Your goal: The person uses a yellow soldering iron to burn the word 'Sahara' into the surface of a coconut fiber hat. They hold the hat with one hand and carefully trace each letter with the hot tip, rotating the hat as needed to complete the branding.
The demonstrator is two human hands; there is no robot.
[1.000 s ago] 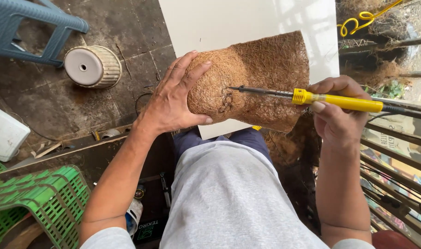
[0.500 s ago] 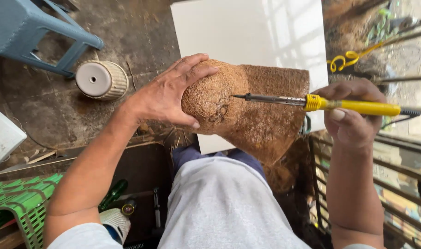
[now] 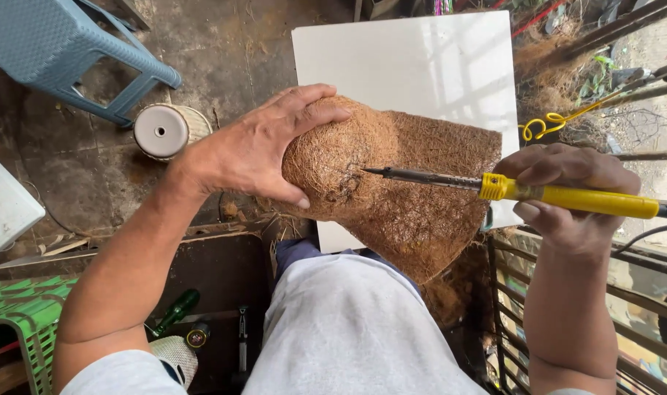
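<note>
While the left hand (image 3: pixel 257 157) cups the coir mat's (image 3: pixel 414 197) rolled left end over the lap, the right hand (image 3: pixel 567 194), closed on the iron (image 3: pixel 494 186), holds it crosswise, tip touching the fibre.

soldering iron (image 3: pixel 538 192) rear cut off rt edge, blue stool (image 3: pixel 63 55) cropped top-left

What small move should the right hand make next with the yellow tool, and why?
Probably ease the tool slightly further in. Its metal tip already meets the rounded end of the brown fibre piece, and the left hand grips that end firmly, so it looks braced. The right hand holds the yellow handle level.
</note>
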